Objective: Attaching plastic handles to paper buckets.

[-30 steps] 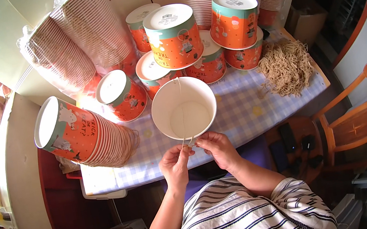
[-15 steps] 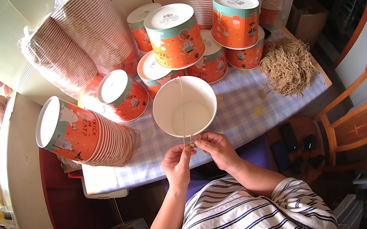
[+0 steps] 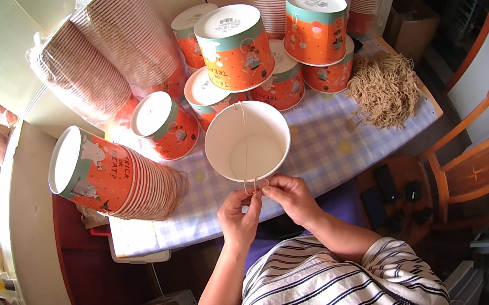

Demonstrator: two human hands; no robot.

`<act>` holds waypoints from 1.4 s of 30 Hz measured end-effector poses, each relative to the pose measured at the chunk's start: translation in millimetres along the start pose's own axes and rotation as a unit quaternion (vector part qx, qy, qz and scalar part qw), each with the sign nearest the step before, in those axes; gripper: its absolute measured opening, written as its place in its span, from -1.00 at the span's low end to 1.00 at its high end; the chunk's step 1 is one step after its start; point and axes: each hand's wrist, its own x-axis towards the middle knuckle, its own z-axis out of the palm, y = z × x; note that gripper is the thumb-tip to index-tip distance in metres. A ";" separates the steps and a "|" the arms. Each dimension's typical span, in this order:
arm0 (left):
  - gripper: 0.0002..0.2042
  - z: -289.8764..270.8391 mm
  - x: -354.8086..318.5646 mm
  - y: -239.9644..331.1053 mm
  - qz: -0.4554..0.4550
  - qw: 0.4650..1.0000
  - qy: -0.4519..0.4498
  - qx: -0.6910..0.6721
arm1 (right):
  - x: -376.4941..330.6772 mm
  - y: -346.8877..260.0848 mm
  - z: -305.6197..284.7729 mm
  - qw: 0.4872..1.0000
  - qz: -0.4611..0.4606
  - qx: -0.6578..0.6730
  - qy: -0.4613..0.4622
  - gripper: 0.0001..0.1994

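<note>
An open paper bucket (image 3: 277,134), white inside, stands upright at the table's front edge before me. A thin tan cord (image 3: 245,146) is fastened at its far rim and stretches over the mouth to the near rim. Just outside that near rim my left hand (image 3: 239,218) pinches the cord between thumb and fingers. Close beside it, my right hand (image 3: 295,201) has its thumb and fingers closed on the cord as well. The fingertips almost meet, and a small loop of cord shows above them. Whether there is a knot between the fingertips I cannot make out.
Upside-down orange buckets (image 3: 236,57) stand behind, some stacked in two layers. Left leans a tall nested bucket stack (image 3: 126,179). A heap of tan cords (image 3: 384,90) lies right on the checked tablecloth (image 3: 326,139). Plastic-wrapped stacks (image 3: 128,36) line the back; a wooden chair (image 3: 473,166) stands right.
My fingers have shifted on the cord at the near rim, and the left thumb now points more upright. A small loop shows above the fingertips. The bucket has stayed in place.
</note>
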 end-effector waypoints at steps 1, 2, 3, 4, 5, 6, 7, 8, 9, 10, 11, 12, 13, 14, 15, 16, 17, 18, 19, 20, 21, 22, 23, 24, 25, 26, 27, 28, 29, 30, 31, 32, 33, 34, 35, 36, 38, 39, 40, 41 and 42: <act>-0.88 0.4 0.6 3.5 0.020 0.999 0.005 0.049 | 0.1 0.9 -0.8 1.000 0.000 0.000 0.000 -0.91; -0.90 0.6 1.0 5.7 0.040 0.994 0.011 0.098 | 0.3 3.1 -2.0 1.000 -0.007 -0.008 -0.003 -0.91; -0.90 0.5 0.9 6.7 0.040 0.994 0.011 0.099 | 0.6 5.0 -2.8 1.000 -0.014 -0.017 -0.006 -0.92; -0.91 0.5 0.9 7.4 0.042 0.993 0.015 0.105 | 0.9 6.8 -2.9 1.000 -0.014 -0.016 -0.006 -0.92; -0.91 0.4 1.0 7.8 0.045 0.993 0.019 0.111 | 1.2 8.7 -2.8 0.999 -0.025 -0.030 0.004 -0.92; -0.91 0.0 0.9 7.5 0.045 0.993 0.020 0.111 | 1.5 9.9 -2.6 0.998 -0.037 -0.044 0.014 -0.91; -0.93 -0.4 0.7 6.8 0.042 0.993 0.020 0.107 | 1.7 10.2 -2.9 0.998 -0.037 -0.044 0.013 -0.91; -0.94 -0.7 0.7 6.4 0.039 0.994 0.021 0.103 | 2.0 10.2 -3.4 0.996 -0.047 -0.070 0.022 -0.91; -0.94 -0.9 0.6 6.5 0.039 0.994 0.021 0.103 | 2.1 10.1 -4.0 0.993 -0.057 -0.096 0.031 -0.90; -0.94 -1.0 0.6 6.8 0.021 0.996 0.019 0.080 | 2.2 9.9 -4.9 0.993 -0.057 -0.096 0.031 -0.90; -0.93 -1.2 0.5 6.9 0.004 0.998 0.017 0.056 | 2.3 9.7 -5.9 0.991 -0.059 -0.119 0.034 -0.89; -0.93 -1.3 0.5 6.4 0.004 0.998 0.017 0.056 | 2.5 9.5 -6.4 0.987 -0.061 -0.142 0.037 -0.88; -0.93 -1.6 0.5 5.6 -0.007 0.999 0.018 0.040 | 2.6 9.3 -6.1 0.987 -0.061 -0.142 0.037 -0.88; -0.93 -1.7 0.5 5.2 -0.018 0.999 0.019 0.024 | 2.5 8.8 -5.6 0.986 -0.069 -0.148 0.042 -0.88; -0.93 -1.7 0.5 5.3 -0.018 0.999 0.020 0.024 | 2.5 8.2 -4.9 0.984 -0.077 -0.154 0.046 -0.88; -0.94 -1.7 0.5 5.7 -0.023 0.999 0.020 0.017 | 1.9 5.9 -4.0 0.984 -0.077 -0.154 0.046 -0.88; -0.94 -1.6 0.5 6.0 -0.027 0.999 0.020 0.009 | 1.1 2.4 -2.8 0.986 -0.068 -0.145 0.041 -0.88; -0.94 -1.2 0.5 6.3 -0.027 0.999 0.020 0.009 | 0.6 0.5 -2.4 0.988 -0.059 -0.137 0.036 -0.89; -0.94 -0.5 0.4 6.5 -0.016 1.000 0.019 0.010 | 0.6 1.1 -2.9 0.988 -0.059 -0.136 0.036 -0.89; -0.93 0.0 0.3 6.8 -0.004 1.000 0.018 0.010 | 0.7 2.3 -3.8 0.996 -0.038 -0.084 0.016 -0.89; -0.93 0.8 0.3 7.6 -0.004 1.000 0.018 0.010 | 0.8 2.4 -3.8 0.999 -0.018 -0.032 -0.005 -0.88; -0.94 1.5 0.5 8.8 0.006 1.000 0.019 0.013 | 0.7 1.1 -2.4 0.999 -0.018 -0.032 -0.005 -0.88; -0.94 1.8 0.5 9.3 0.016 1.000 0.019 0.015 | 0.4 -1.6 0.6 1.000 0.009 0.005 -0.015 -0.87; -0.94 1.3 0.5 8.0 0.016 1.000 0.019 0.015 | 0.3 -3.4 2.9 0.998 0.035 0.041 -0.025 -0.86; -0.94 0.1 0.4 5.5 0.028 0.999 0.014 0.024 | 0.7 -1.9 3.2 0.998 0.035 0.041 -0.025 -0.86; -0.94 -0.5 0.2 4.3 0.040 0.999 0.009 0.032 | 1.3 0.9 2.9 0.998 0.027 0.044 -0.022 -0.87; -0.94 -0.6 -0.1 4.1 0.039 0.999 0.009 0.032 | 1.9 2.7 2.8 0.999 0.019 0.047 -0.019 -0.87; -0.94 -0.6 -0.3 4.0 0.045 0.999 0.006 0.028 | 2.0 2.6 3.0 0.999 0.019 0.047 -0.019 -0.87; -0.94 -0.7 -0.5 3.9 0.050 0.998 0.002 0.023 | 2.1 2.1 3.3 0.999 0.011 0.035 -0.013 -0.88; -0.94 -1.0 -0.5 4.6 0.050 0.998 0.002 0.023 | 2.1 1.8 3.5 1.000 0.003 0.024 -0.008 -0.88; -0.92 -1.5 -0.3 6.0 0.047 0.999 -0.007 0.013 | 2.4 3.3 2.3 1.000 0.003 0.024 -0.008 -0.88; -0.91 -1.6 0.0 7.0 0.044 0.999 -0.016 0.003 | 2.8 6.0 -0.1 1.000 -0.011 -0.013 -0.007 -0.89; -0.91 -1.4 0.5 7.6 0.044 0.999 -0.016 0.003 | 2.8 8.1 -1.4 0.998 -0.024 -0.050 -0.007 -0.90; -0.90 -1.1 1.4 8.2 0.025 0.999 -0.012 0.021 | 2.5 9.1 -0.8 0.998 -0.024 -0.050 -0.007 -0.90; -0.89 -1.0 1.9 8.6 0.005 0.999 -0.009 0.038 | 2.2 10.2 0.4 0.997 -0.048 -0.064 -0.002 -0.90; -0.89 -1.1 2.4 8.7 0.006 0.999 -0.010 0.038 | 2.2 11.0 0.9 0.994 -0.072 -0.077 0.003 -0.91; -0.92 -2.0 3.4 9.1 0.008 0.998 -0.008 0.058 | 2.8 15.6 -1.2 0.995 -0.070 -0.074 0.009 -0.92; -0.92 -2.6 3.7 9.7 0.008 0.998 -0.007 0.058 | 3.0 16.6 -1.6 0.995 -0.068 -0.071 0.014 -0.92; -0.90 -3.2 4.0 10.8 -0.003 0.997 -0.005 0.074 | 2.7 15.9 -1.7 0.995 -0.068 -0.071 0.014 -0.92; -0.88 -3.8 4.2 12.0 -0.013 0.996 -0.003 0.089 | 2.1 13.8 -1.2 0.995 -0.062 -0.071 0.018 -0.92; -0.88 -4.1 4.5 13.0 -0.013 0.996 -0.003 0.089 | 1.7 12.6 -0.9 0.996 -0.057 -0.070 0.022 -0.92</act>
